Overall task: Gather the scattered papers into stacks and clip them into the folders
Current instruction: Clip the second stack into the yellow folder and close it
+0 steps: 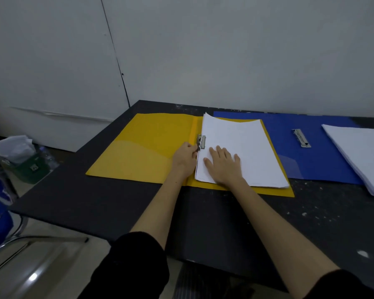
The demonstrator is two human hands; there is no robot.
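Where the dark surface (214,223) meets the wall along its far edge, a yellow folder (143,147) lies open and flat, spine running front to back. On its right-hand leaf sits a stack of white papers (246,143), upper left corner slightly lifted. A metal clip (201,141) is fixed beside the spine, at the left edge of that stack. The left hand (185,157) has its grip closed round the clip's near end, fingers curled on the lever. The right hand (224,165) lies flat on the papers, fingers straight and spread, pressing down. Just right of the yellow folder, touching it, a blue folder (289,160) lies open with its own clip (301,138) bare. A second paper stack (363,156) rests on the blue folder's right leaf (it runs past the frame's right edge). Black sleeves (138,266) cover both upper arms.
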